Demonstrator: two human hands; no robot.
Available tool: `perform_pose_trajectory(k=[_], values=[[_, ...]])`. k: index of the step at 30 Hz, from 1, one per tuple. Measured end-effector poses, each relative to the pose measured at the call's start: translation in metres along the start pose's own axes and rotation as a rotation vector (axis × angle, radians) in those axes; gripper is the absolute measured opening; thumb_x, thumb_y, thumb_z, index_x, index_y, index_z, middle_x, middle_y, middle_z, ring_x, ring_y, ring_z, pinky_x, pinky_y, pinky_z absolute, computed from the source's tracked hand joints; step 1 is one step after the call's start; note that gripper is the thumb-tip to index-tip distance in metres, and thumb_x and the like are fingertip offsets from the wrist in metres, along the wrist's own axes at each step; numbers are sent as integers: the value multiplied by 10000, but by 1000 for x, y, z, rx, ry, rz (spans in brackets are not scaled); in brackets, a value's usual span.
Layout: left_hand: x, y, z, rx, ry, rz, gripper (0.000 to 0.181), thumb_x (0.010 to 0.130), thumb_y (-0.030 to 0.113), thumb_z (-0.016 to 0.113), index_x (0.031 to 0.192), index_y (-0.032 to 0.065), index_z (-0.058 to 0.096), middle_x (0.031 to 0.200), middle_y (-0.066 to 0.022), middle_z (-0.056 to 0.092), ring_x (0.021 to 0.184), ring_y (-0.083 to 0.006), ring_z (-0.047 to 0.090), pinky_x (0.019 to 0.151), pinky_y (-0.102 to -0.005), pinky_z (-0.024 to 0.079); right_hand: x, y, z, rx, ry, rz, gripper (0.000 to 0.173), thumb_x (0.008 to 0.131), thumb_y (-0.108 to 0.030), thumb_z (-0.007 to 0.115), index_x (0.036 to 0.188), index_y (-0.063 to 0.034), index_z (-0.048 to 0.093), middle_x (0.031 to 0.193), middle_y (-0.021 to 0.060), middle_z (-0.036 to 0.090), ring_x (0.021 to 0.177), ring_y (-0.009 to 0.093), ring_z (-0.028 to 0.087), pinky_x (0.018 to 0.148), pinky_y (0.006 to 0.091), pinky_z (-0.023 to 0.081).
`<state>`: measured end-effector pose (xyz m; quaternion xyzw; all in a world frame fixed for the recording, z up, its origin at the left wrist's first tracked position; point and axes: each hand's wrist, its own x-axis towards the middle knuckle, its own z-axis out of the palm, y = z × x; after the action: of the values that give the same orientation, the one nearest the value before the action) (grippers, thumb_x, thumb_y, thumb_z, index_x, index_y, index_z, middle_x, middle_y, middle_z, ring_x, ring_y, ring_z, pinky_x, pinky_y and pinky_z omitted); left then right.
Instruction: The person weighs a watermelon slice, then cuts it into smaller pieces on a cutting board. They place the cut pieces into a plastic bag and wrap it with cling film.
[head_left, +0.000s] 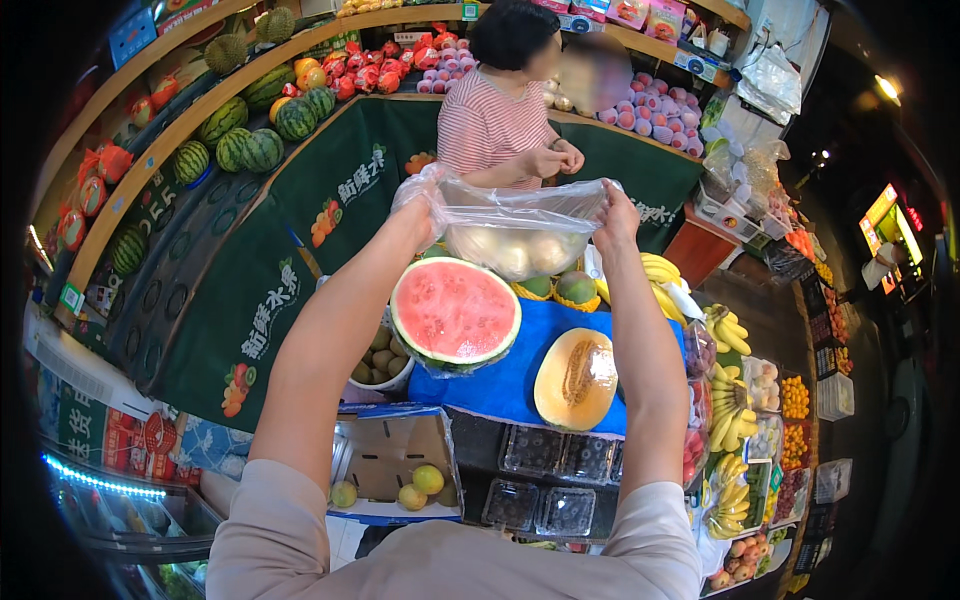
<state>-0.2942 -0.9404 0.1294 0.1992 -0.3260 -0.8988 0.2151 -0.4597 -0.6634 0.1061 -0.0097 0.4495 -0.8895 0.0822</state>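
A clear plastic bag (521, 201) is stretched wide between my two hands, over the far side of the display. My left hand (421, 206) grips its left edge, with film wrapped over the fingers. At the opposite edge, my right hand (619, 216) pinches the film. Pale round fruits (517, 253) show blurred through the bag's lower part. Below the bag lie a halved watermelon (456, 309), its cut face glossy as if covered with film, and a halved orange-fleshed melon (576, 379) on a blue cloth (495, 382). Green mangoes (576, 287) in yellow foam nets sit just behind.
A person in a striped shirt (491, 116) stands across the display, hands together. Bananas (664, 277) lie right of my forearm. Nearer me are a cardboard box (390, 450) with several yellow-green fruits and lidded clear plastic boxes (566, 511). Whole watermelons (251, 150) line the left shelf.
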Motion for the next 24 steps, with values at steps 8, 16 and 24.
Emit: perform_pose_trajectory(k=[8, 16, 24], values=[[-14, -21, 33, 73, -102, -24, 311, 1009, 313, 626, 1241, 107, 615, 1272, -68, 649, 1091, -278, 630, 938, -490, 545, -18, -51, -16, 11, 24, -164, 126, 934, -160, 685, 977, -59, 745, 704, -78, 490, 534, 55, 348, 484, 245, 268], [-38, -52, 58, 124, -143, -138, 103, 988, 235, 643, 1021, 138, 652, 956, -41, 675, 811, -224, 653, 727, -402, 586, -11, -66, -73, -28, 100, -161, 164, 939, -187, 691, 1013, -53, 751, 744, -61, 477, 580, 63, 364, 515, 248, 285], [-23, -93, 38, 303, -32, -13, 62, 940, 225, 678, 929, 172, 649, 790, -26, 548, 667, -210, 508, 578, -427, 488, -18, -57, -115, -73, 15, -52, 93, 915, -164, 722, 890, -80, 689, 576, -81, 394, 457, 56, 331, 445, 265, 237]])
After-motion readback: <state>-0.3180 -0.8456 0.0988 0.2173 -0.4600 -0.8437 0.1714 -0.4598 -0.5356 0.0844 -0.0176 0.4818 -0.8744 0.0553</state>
